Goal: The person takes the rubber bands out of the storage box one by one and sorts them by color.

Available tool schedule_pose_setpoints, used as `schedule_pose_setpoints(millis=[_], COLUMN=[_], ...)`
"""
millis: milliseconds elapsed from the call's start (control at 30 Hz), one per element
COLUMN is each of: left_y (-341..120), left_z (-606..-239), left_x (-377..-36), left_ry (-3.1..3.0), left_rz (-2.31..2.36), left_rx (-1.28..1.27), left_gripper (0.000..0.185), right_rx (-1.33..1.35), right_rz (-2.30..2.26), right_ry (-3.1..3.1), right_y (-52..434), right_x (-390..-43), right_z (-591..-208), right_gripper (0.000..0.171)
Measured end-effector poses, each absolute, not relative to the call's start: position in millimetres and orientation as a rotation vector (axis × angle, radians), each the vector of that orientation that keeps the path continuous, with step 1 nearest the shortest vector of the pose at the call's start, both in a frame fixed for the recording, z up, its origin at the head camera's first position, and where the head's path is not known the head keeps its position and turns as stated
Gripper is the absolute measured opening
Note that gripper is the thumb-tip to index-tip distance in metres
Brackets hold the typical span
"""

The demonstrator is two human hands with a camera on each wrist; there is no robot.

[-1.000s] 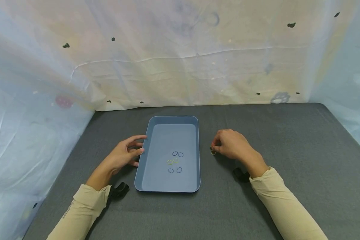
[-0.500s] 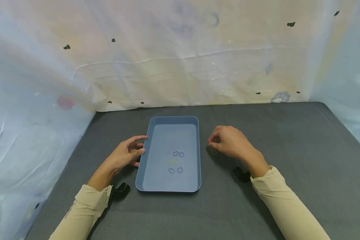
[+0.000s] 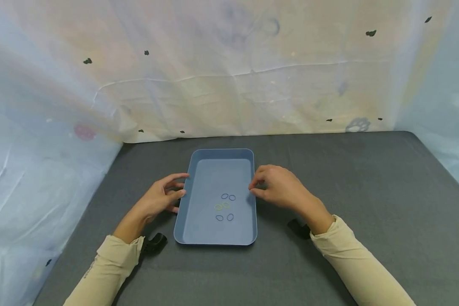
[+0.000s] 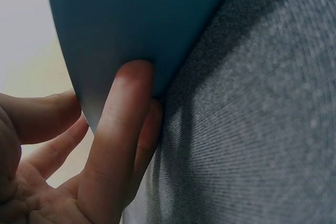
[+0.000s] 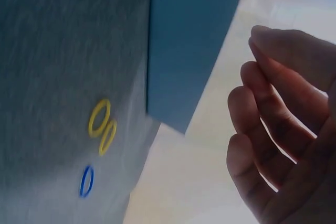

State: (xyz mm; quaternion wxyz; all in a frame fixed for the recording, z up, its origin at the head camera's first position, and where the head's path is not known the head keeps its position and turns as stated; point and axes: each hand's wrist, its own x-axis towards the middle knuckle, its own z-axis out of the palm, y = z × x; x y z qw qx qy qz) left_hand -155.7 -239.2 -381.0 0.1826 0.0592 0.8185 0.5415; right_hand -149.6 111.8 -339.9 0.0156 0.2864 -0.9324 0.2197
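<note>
the shallow grey-blue rectangular plastic tray (image 3: 191, 170) lies on the dark grey cloth-covered surface (image 3: 348, 191), between the two sets of fingers. six small thin rubber bands lie on its floor, four blue ones (image 3: 228, 197) and two yellow ones (image 3: 222, 206), nearer the right fingers than the left.

the left hand (image 3: 158, 199) rests beside the tray's left wall. its fingers (image 4: 123, 129) are nearly straight and a little apart, with the tips touching the outside of that wall without curling round it.

the right hand (image 3: 281, 187) hovers at the tray's right rim, its thumb and forefinger tips drawn close together just over the edge. from the wrist its fingers (image 5: 262, 129) look loosely curled and no band shows among them. whether they pinch one i cannot tell.

as a judgement: six bands are gathered in the tray. no loose band shows on the surface around either set of fingers, though the patch under the right hand is hidden. so little seems left, at most whatever those fingers may carry or cover.
</note>
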Motion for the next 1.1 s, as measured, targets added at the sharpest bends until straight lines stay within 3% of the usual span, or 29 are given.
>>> schedule_pose_setpoints(millis=[467,1100], left_y=[-241.8,-237.8], left_z=[-379.9,-382.6], left_x=[-156.9,-157.8], left_ry=[2.308,2.321], left_rz=[1.536,1.524], left_rx=[0.160,0.150], left_gripper=[0.056,0.055], right_rx=[1.018,1.110], right_rz=[0.559,0.476], right_ry=[-2.954,-3.008], right_y=[71.3,56.3], right_x=[-154.6,-168.4], right_z=[-346.1,-357.8], right_gripper=[0.003,0.005])
